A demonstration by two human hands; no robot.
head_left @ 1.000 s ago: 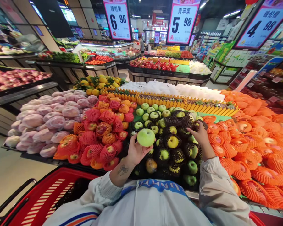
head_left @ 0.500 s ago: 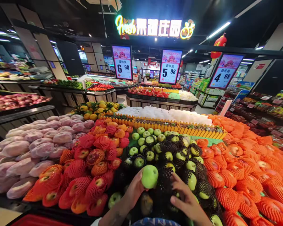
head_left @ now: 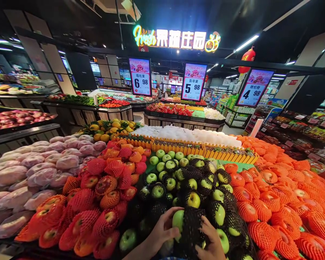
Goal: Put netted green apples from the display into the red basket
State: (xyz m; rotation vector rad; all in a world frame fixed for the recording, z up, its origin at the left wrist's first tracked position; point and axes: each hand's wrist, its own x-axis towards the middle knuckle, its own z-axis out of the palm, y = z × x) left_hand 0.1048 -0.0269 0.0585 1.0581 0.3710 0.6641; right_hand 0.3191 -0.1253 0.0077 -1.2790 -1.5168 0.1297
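In the head view, my left hand (head_left: 162, 233) closes its thumb and fingers around a green apple (head_left: 177, 221) at the bottom centre. My right hand (head_left: 213, 238) grips a black foam net sleeve (head_left: 192, 225) right beside it. The net lies against the apple's right side and hides part of it; how far the apple sits inside cannot be made out. Beyond both hands is a heap of green apples (head_left: 157, 191), several wrapped in the same black nets. One bare green apple (head_left: 128, 239) lies to the left of my left forearm.
Apples in red and orange nets (head_left: 108, 220) are piled on the left, beside plastic-wrapped pinkish fruit (head_left: 43, 169). Orange-netted fruit (head_left: 276, 209) fills the right. A low yellow fence divider (head_left: 176, 147) runs behind, with white-wrapped produce (head_left: 189, 133) past it. Price screens (head_left: 194, 82) hang above.
My left hand has brought the apple lower and slightly right. My right hand has come closer, and the black net now stands upright against the apple. The view has shifted slightly.
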